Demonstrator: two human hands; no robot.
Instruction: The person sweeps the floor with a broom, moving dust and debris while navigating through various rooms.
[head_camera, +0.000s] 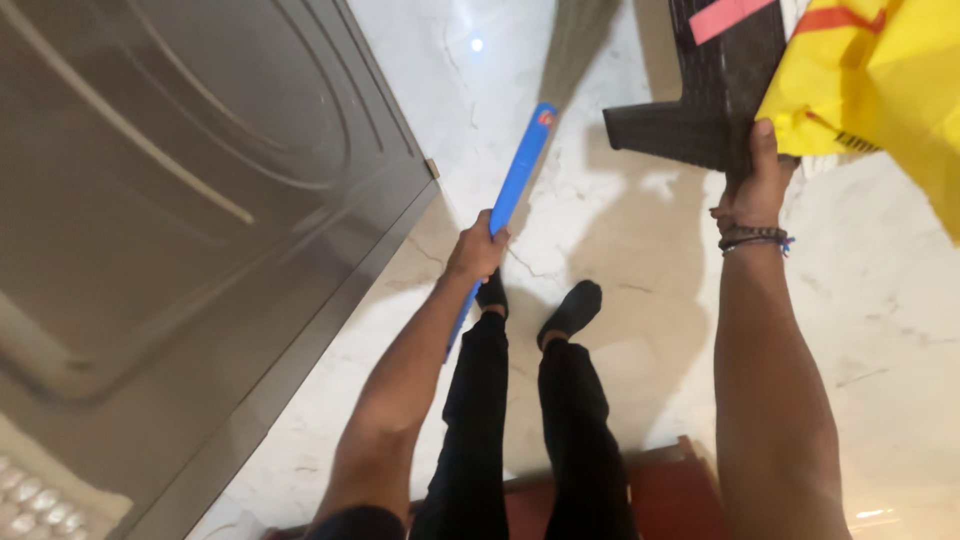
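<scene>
Left hand (477, 250) wrapped in a closed fist around a blue broom handle (518, 180), gripping partway along its length. Handle slanting up and away from the fist toward the broom's brush (578, 40), a dull grey-brown blur resting on the floor at the top of the view. Lower end of the handle running down behind the left forearm, past the left foot.

Right hand (752, 185) clamped on the edge of a dark brown plastic stool (700, 110), thumb pressed along the visible side, remaining fingers hidden behind the stool, so only the thumb's hold plainly seen. Stool tilted, one corner jutting left, its ribbed underside facing the camera, apparently lifted clear of the floor. Beaded bracelets (755, 238) circling the right wrist. Yellow bag (880, 80) with red markings just beside the stool on the right, touching or overlapping it at the upper corner. Pink strip (725, 15) lying across the stool near the top edge.

White marble floor (620, 220) with faint cracks underfoot. Two feet in black shoes (572, 308) and black trousers between the arms. Large grey metal cupboard (180, 200) with embossed curved lines filling the left side. Red mat (670, 495) at the bottom, partly under the legs.
</scene>
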